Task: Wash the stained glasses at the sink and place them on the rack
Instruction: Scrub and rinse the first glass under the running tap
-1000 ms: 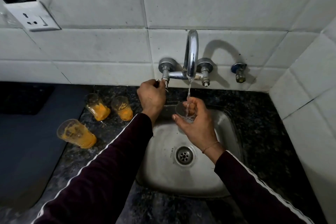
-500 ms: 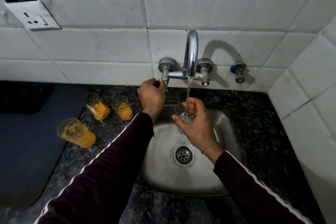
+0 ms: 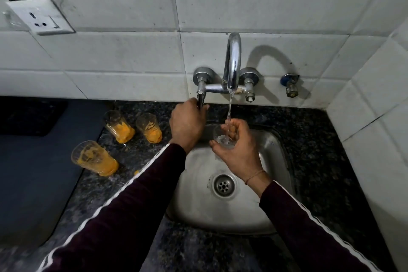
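Over the steel sink (image 3: 194, 205), my right hand (image 3: 238, 150) holds a clear glass (image 3: 223, 139) upright under the tap (image 3: 231, 62). A thin stream of water (image 3: 229, 108) falls into it. My left hand (image 3: 187, 123) is closed around the tap's left handle (image 3: 201, 100). Three glasses stained with orange residue stand on the dark stone counter to the left of the sink: two at the back (image 3: 119, 127) (image 3: 150, 128) and a bigger one (image 3: 93, 158) nearer to me.
A dark blue mat (image 3: 33, 172) covers the counter on the far left. White tiled walls rise behind and on the right. A wall socket (image 3: 39, 17) is at the upper left, and a small valve (image 3: 290, 85) sits right of the tap.
The water keeps running into the glass; both hands stay where they were, with almost no movement.
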